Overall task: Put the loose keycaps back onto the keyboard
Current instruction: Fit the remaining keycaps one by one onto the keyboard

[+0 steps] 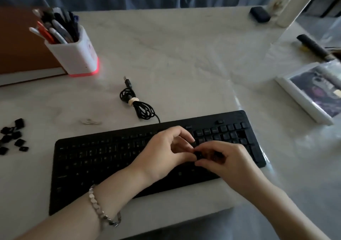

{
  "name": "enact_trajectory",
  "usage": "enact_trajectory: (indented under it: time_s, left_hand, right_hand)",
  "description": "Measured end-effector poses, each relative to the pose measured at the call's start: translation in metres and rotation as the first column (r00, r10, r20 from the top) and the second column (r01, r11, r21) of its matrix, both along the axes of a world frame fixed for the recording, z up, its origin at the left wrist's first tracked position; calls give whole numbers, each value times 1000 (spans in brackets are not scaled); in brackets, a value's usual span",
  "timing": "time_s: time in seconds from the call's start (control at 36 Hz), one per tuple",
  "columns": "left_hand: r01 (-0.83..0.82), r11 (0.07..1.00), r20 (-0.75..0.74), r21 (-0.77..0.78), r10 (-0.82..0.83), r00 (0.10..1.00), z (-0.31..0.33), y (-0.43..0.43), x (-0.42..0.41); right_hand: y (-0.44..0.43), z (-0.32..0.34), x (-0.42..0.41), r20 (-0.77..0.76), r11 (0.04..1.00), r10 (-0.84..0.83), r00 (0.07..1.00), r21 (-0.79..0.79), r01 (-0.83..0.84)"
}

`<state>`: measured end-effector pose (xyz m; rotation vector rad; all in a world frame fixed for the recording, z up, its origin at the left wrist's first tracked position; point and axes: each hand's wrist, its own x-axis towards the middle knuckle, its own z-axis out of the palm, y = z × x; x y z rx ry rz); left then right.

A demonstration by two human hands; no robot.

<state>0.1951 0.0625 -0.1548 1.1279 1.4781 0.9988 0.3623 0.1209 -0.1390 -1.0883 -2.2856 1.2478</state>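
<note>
A black keyboard (96,158) lies slanted across the near part of the marble table, with a gap showing in its number pad at the right end. Several loose black keycaps (13,136) sit in a small pile at the table's left edge. Both hands meet over the right half of the keyboard. My right hand (225,158) pinches a small black keycap (198,154) between thumb and fingers. My left hand (166,153), with a silver bracelet on the wrist, touches the same keycap with its fingertips. The keys beneath the hands are hidden.
The keyboard's coiled black cable (138,103) lies behind it. A white pen holder (77,55) with a glowing red base stands at the back left beside a brown board (22,42). A framed picture (313,90) lies at the right, a black case (260,14) far back.
</note>
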Motion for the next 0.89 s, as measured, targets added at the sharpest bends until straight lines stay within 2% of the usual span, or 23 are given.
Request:
enact_trajectory:
  time_s: [0.08,0.14,0.22,0.31,0.39,0.53,0.72,0.78,0.89]
  left_hand:
    - [29,999,-65,35,-26,998,-1,10,13]
    - [44,995,-210,91,-24,977,-3,16,19]
    - [73,979,-462,189,23,887,-7,25,24]
    - [62,972,-609,225,90,788,-16,33,26]
    - [24,985,-710,171,106,697,-26,38,26]
    - [46,998,-804,53,16,594,-35,40,24]
    - [75,990,-827,118,56,560,-38,40,18]
    - [87,988,-833,128,60,550,-38,39,18]
    - [81,986,-838,148,81,539,-40,39,18]
  right_hand:
    - [9,-6,14,-4,998,-48,999,45,49]
    - [18,-12,25,-6,990,-104,995,94,104]
    - [35,-19,45,-34,957,-281,959,62,283]
    - [53,-21,62,-30,906,-416,909,75,417]
    - [64,-25,72,-34,886,-460,887,47,461]
    - [71,-28,71,3,906,-424,906,6,424]
    - [83,-25,70,1,920,-391,921,19,391]
    - [83,-23,70,20,940,-337,941,71,334]
    - [80,-28,71,122,957,-152,981,267,115]
